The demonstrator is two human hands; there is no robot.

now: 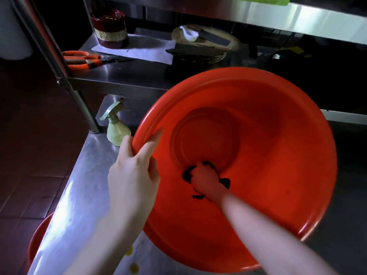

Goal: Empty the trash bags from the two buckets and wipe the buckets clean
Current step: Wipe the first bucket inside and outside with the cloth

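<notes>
A large red bucket (278,155) stands tilted toward me on the steel table (83,195). My left hand (133,171) grips its left rim, thumb outside and fingers over the edge. Deep inside, my right hand (206,179) holds a dark cloth (225,182) pressed against the inner wall near the bottom edge. No trash bag shows in this bucket. A second red bucket (37,241) peeks out below the table's left edge, mostly hidden.
A pale spray bottle (117,130) stands on the table just left of the bucket. On the shelf behind lie orange-handled scissors (83,59), a red jar (110,28), white paper, and a round board with knives and a white spoon (202,40). A steel post (83,108) rises at left.
</notes>
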